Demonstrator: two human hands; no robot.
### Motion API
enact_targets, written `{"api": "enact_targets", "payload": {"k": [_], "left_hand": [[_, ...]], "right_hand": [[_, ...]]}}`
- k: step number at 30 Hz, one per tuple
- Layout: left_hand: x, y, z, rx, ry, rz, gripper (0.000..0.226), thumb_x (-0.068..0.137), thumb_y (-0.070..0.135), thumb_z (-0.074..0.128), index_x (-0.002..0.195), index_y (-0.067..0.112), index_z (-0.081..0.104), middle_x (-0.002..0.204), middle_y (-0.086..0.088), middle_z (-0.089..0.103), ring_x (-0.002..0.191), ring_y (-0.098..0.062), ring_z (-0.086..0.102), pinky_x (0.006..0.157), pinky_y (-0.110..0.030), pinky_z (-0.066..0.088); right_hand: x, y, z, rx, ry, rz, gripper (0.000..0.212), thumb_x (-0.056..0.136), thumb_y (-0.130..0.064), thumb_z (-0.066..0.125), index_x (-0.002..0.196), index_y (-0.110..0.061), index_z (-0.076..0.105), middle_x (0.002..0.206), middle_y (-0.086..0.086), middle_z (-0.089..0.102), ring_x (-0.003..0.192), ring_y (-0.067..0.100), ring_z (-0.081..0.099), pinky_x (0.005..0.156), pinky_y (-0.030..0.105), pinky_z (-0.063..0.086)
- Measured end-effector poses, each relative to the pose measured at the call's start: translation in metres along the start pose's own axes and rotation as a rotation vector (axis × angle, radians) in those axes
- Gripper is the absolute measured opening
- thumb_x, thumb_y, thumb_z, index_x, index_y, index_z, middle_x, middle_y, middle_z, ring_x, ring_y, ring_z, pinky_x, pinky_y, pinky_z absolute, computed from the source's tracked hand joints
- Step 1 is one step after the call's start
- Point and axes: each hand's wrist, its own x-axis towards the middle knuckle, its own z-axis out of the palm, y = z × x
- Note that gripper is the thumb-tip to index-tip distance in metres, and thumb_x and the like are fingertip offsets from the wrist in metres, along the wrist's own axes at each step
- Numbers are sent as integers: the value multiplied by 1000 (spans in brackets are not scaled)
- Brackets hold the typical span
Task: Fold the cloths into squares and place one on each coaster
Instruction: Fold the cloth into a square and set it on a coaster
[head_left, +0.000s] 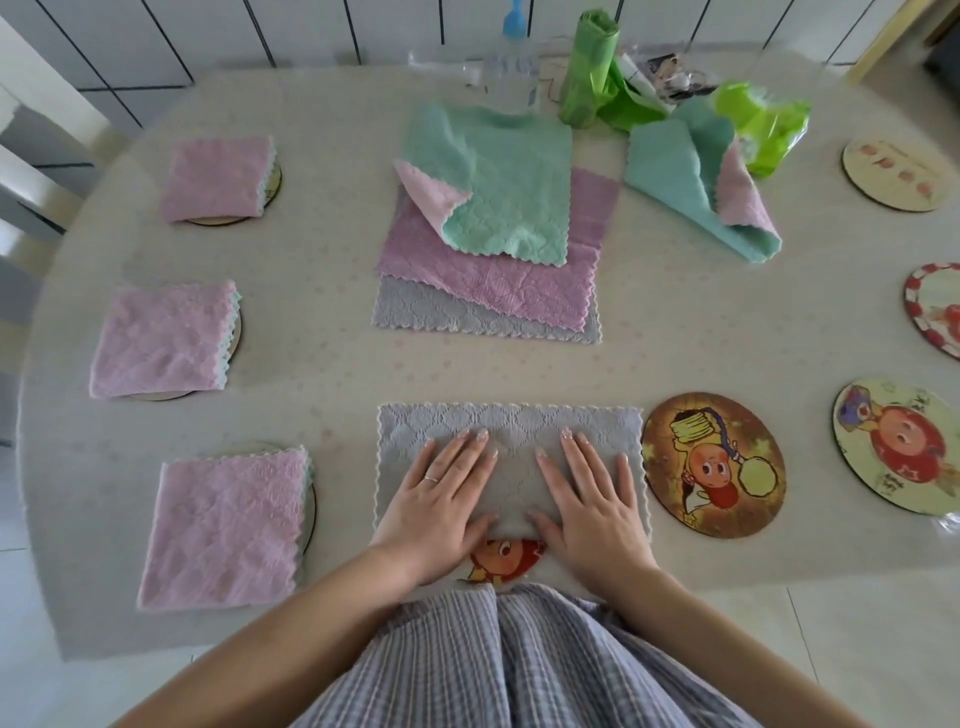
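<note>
I see an oval table (332, 374) under a pale cloth. My left hand (441, 499) and right hand (592, 499) press flat, fingers straight, on a quilted grey cloth (511, 423) folded into a rectangle, covering a round cartoon coaster (506, 558).

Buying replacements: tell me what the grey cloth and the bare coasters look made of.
Grey cloth: soft microfibre-like fabric, matte, with a quilted diamond texture and scalloped edges. Coasters, such as the one beside it: thin rigid discs, probably wood or board, with glossy printed cartoon faces.
</note>
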Motion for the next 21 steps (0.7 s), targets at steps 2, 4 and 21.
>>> {"api": "enact_targets", "payload": {"k": [2,4,21], "left_hand": [[-5,-11,-1,14,-9,-30,71,94,57,21,147,10,19,156,-9,15,144,-22,7,112,-44,11],[-11,-25,-1,37,-20,-37,74,94,60,17,147,9,16,156,-10,11,144,-24,6,112,-45,12],[0,26,-39,-217,-30,315,30,81,13,63,108,25,62,108,7,64,101,-16,57,94,-37,44]], "right_hand": [[-4,7,0,13,-9,23,67,91,-64,20,146,-25,23,155,6,19,144,19,4,111,51,1],[-8,15,0,16,-12,38,66,91,-63,20,145,-24,26,155,6,20,144,19,5,112,51,1],[59,0,-54,327,-5,-32,43,94,-38,43,135,-27,46,149,-9,31,138,12,23,117,44,9]]}}
